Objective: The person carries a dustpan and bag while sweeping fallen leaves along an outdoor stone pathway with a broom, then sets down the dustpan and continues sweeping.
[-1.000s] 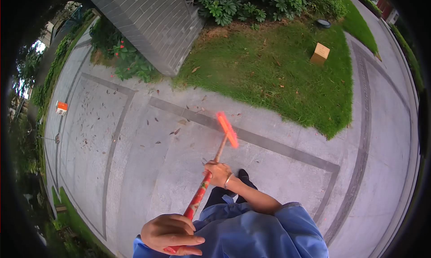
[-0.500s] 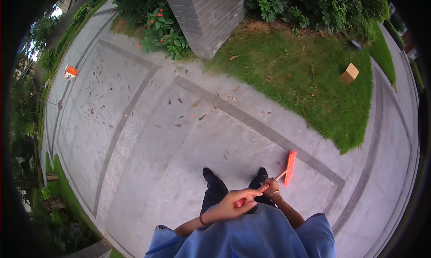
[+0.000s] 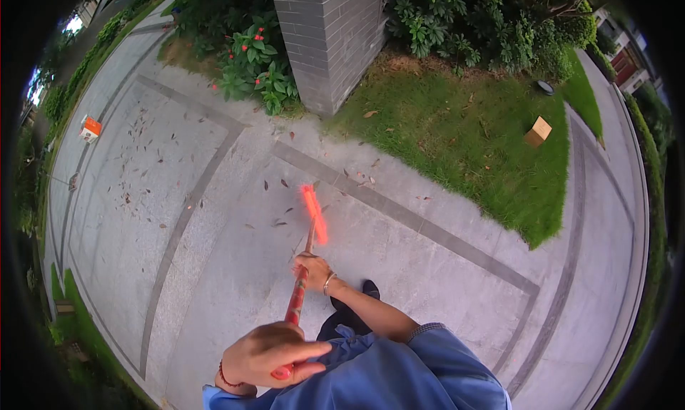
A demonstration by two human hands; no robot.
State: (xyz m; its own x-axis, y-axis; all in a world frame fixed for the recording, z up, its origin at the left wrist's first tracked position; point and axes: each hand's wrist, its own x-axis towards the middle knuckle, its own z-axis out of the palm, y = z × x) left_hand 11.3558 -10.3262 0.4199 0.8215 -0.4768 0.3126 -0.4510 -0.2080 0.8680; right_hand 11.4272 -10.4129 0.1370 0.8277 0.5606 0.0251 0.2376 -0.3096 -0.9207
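A broom with a bright orange-red head [image 3: 314,214] reaches forward over the grey paving, its head blurred by motion. My right hand [image 3: 312,271], with a bracelet on the wrist, is wrapped round the lower part of the handle. Nearer my body, my left hand [image 3: 267,356] grips the top end of the red patterned handle [image 3: 297,296], and the handle's tip shows between thumb and fingers. Dry leaves [image 3: 284,212] lie on the paving just left of the broom head.
More leaves [image 3: 128,197] are scattered at the left, near an orange and white box [image 3: 90,129]. A brick pillar [image 3: 325,60] stands ahead beside red-flowered plants [image 3: 253,53]. Grass [image 3: 457,139] at the right holds a tan block [image 3: 538,131]. My shoe [image 3: 370,289] is behind the broom.
Since half a second ago the broom head has swung from the right side to the front left, towards the leaves. Both hands moved left with the handle and kept hold of it.
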